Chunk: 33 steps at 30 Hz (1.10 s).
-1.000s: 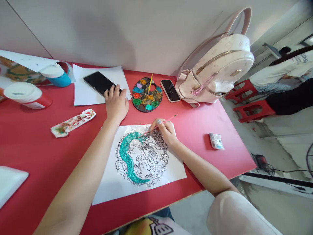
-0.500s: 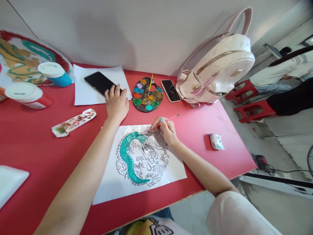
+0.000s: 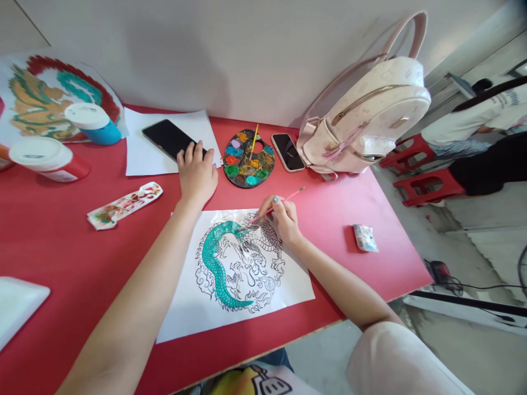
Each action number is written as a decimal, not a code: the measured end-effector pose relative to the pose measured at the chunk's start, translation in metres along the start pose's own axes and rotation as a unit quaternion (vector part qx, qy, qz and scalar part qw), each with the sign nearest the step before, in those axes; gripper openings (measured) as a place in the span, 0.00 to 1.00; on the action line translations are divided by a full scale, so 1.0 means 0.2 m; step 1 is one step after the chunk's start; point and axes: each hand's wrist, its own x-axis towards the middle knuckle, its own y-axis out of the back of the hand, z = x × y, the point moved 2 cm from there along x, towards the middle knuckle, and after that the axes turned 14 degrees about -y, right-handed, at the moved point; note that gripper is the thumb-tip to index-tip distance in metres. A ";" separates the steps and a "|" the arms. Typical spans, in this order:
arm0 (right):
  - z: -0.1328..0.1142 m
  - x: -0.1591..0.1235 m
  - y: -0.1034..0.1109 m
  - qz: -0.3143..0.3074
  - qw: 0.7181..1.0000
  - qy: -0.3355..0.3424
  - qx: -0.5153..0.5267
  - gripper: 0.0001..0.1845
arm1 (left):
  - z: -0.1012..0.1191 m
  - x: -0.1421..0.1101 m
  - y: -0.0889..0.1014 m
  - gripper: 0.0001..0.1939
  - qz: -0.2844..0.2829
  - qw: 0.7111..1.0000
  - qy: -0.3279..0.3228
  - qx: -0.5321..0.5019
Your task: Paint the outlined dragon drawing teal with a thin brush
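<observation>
Head view: red table [image 3: 53,247] supports the dragon drawing [image 3: 239,269], flat near its front edge, and beyond it the palette [image 3: 244,152], presumably for short reach. Left hand [image 3: 196,173] lies loose over the black phone's [image 3: 167,140] end; right hand [image 3: 286,219] pinches the pink paintbrush [image 3: 293,195], likely for tip control. Count: one drawing, one palette, two phones [image 3: 288,152], two paintbrushes [image 3: 254,141].

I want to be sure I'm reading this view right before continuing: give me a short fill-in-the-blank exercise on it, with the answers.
1. The right hand grips a pink ____ above the dragon drawing.
2. The left hand rests over one end of the larger ____.
3. In the picture, the backpack is to the ____ of the yellow brush.

Missing words: brush; phone; right.
</observation>
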 end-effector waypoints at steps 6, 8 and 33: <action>0.01 0.00 0.00 0.004 1.000 -0.006 -0.003 0.43 | -0.02 0.00 0.00 0.30 0.001 1.000 -0.008 -0.018; 0.01 0.00 0.00 0.003 1.000 -0.010 -0.004 0.43 | -0.02 0.00 0.00 0.30 0.001 1.000 -0.006 -0.014; 0.00 0.01 0.00 0.028 0.999 -0.029 -0.026 0.44 | 0.00 0.00 -0.01 0.28 0.011 1.000 -0.003 -0.004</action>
